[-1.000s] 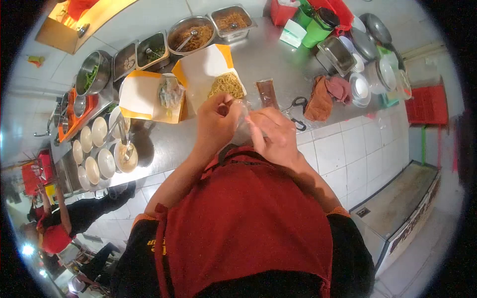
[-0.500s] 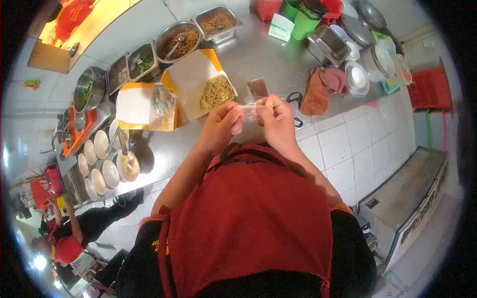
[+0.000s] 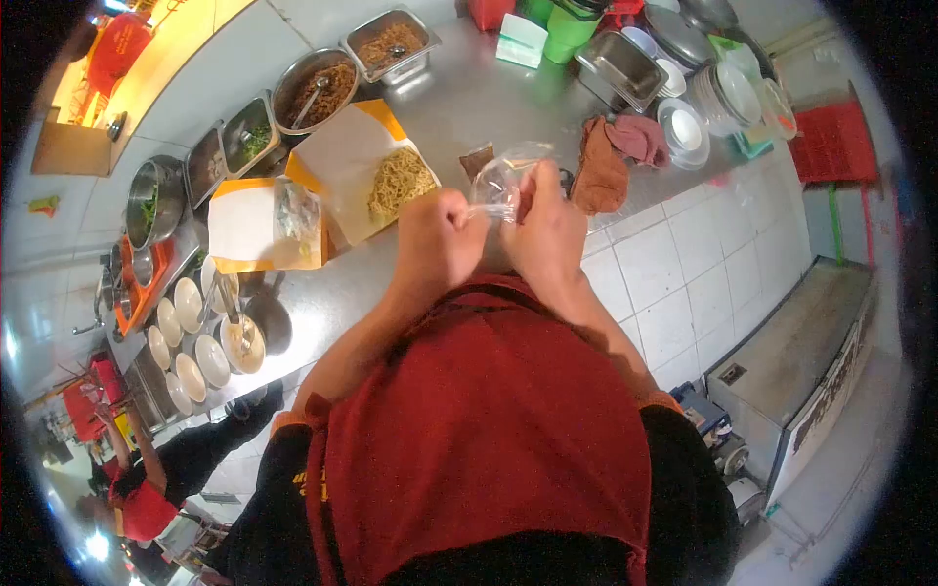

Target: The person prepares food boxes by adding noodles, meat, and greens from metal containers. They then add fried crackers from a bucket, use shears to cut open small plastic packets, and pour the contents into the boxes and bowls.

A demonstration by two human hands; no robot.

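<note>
Both hands are closed on a clear plastic bag (image 3: 500,184), held just above the near edge of the steel counter. My left hand (image 3: 440,239) makes a fist on the bag's twisted end. My right hand (image 3: 547,234) pinches its other side, and the loose film spreads upward between them. Just behind the bag lies a small brown sachet (image 3: 476,161), partly covered by it. To the left, noodles (image 3: 401,183) sit in an open paper box (image 3: 337,146). Beside that is another open box (image 3: 244,220) with a clear-wrapped packet (image 3: 299,212) in it.
Metal pans of food, including a brown topping (image 3: 327,98), line the wall. Several bowls (image 3: 210,359) stand at the left. Brown cloths (image 3: 601,171), a steel container (image 3: 622,68) and stacked plates (image 3: 728,93) are at the right. A co-worker (image 3: 147,508) is at lower left.
The bag now shows as a wider, puffed piece of film between the hands. My left hand has turned into a fist. The camera view has shifted slightly.
</note>
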